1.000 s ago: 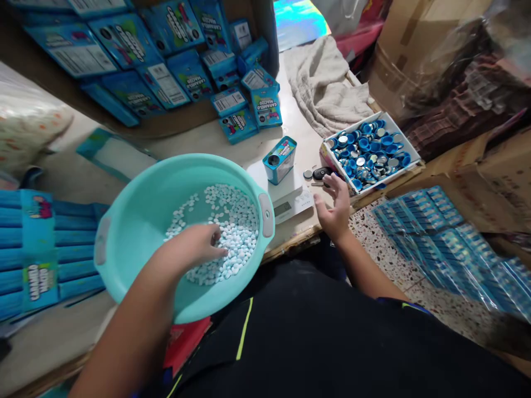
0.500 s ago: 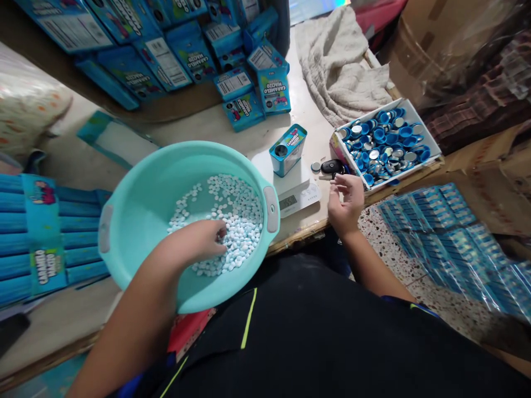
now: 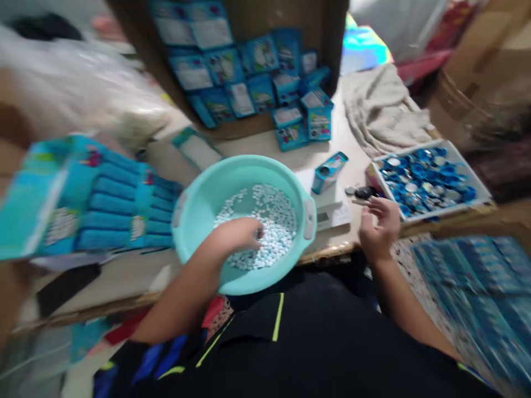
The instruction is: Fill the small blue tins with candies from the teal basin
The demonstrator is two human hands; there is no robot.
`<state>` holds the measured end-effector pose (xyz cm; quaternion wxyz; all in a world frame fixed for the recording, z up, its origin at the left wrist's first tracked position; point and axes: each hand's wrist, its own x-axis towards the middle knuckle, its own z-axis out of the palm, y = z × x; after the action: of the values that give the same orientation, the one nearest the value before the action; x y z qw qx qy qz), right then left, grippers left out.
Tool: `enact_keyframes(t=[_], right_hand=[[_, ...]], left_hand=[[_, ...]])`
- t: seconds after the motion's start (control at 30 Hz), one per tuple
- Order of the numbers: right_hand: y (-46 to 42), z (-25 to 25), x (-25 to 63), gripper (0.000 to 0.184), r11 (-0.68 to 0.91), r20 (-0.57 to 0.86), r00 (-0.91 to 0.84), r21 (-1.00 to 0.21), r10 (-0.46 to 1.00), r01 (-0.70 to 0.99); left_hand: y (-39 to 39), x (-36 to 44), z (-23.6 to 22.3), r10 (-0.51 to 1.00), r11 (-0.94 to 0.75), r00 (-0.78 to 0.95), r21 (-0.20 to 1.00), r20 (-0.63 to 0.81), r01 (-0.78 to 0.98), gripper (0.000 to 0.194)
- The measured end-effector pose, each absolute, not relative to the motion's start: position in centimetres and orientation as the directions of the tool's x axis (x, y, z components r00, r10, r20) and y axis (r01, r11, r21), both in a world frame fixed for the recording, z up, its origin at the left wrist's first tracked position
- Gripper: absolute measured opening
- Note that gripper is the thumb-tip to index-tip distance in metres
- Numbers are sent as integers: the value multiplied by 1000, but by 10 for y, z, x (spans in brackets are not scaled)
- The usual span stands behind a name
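My left hand point(image 3: 236, 235) rests inside a turquoise basin point(image 3: 194, 207), its curled fingers closed down among the small white and pale blue candies point(image 3: 274, 226). My right hand point(image 3: 379, 224) hovers at the table's front edge, palm turned up, fingers loosely apart and holding nothing I can see. Just left of it stands a white scale point(image 3: 336, 213) with a small blue tin point(image 3: 329, 171) on top. A black key fob point(image 3: 365, 192) lies beyond the right hand's fingertips.
A white tray of blue and silver caps point(image 3: 431, 177) sits at the right. Blue candy boxes point(image 3: 265, 83) fill an open carton at the back, a beige cloth point(image 3: 381, 113) beside it. Stacked blue packs point(image 3: 108, 210) lie left, more blue packs point(image 3: 477, 293) on the floor right.
The view has swung left and pulled back, with blur. My right hand has turned palm-up and drawn slightly toward me. My left hand stays in the candies.
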<state>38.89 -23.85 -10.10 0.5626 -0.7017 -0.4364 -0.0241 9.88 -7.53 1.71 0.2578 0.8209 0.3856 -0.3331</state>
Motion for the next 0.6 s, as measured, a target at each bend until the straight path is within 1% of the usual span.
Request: enact_keyframes(t=[0.07,0.1,0.13,0.2,0.23,0.3,0.37,0.4,0.43,0.47,0.5,0.53,0.57,0.6], right_hand=[[-229,-90,391,45,45,553,538,-723,636,689],[-221,-83,393,55,81,569,451,-677,687,731],[-212,-76,395,63,110,587,359,-614,725,782],[-191,-62,399,73,147,544,169,-489,822,860],[-180,-56,400,75,165,497,88,-443,863,881],[-162,-46,400,72,210,402,-31,-411,915,887],[-149,-39,395,63,245,381,-74,-423,922,873],[-145,-36,392,57,245,392,-64,-430,918,869],[-142,-34,388,51,232,400,-46,-430,915,872],[-141,-33,384,46,209,405,-21,-425,914,881],[-140,-33,381,40,181,410,8,-419,912,890],[-141,-33,378,34,148,415,42,-415,909,898],[-142,-34,376,30,111,425,85,-415,901,903],[-144,-34,375,28,82,422,111,-413,900,907]], left_hand=[[-80,96,20,489,-589,529,184,-693,787,26],[-82,94,21,514,-576,528,184,-676,796,28],[-83,92,21,536,-565,529,185,-659,804,31],[-84,88,21,575,-544,525,186,-628,818,36],[-85,86,21,590,-538,524,184,-615,823,38],[-86,83,20,618,-530,520,176,-590,830,38],[-89,80,22,651,-536,548,194,-526,822,35],[-91,78,26,670,-550,583,220,-460,806,32],[-93,73,31,696,-569,620,250,-361,784,29],[-95,67,38,726,-591,650,279,-227,757,26],[-98,57,47,754,-610,654,300,-63,733,22],[-102,44,57,778,-620,617,304,118,724,18],[-106,26,67,789,-611,535,294,303,735,15],[-110,5,76,778,-577,413,279,474,768,13]])
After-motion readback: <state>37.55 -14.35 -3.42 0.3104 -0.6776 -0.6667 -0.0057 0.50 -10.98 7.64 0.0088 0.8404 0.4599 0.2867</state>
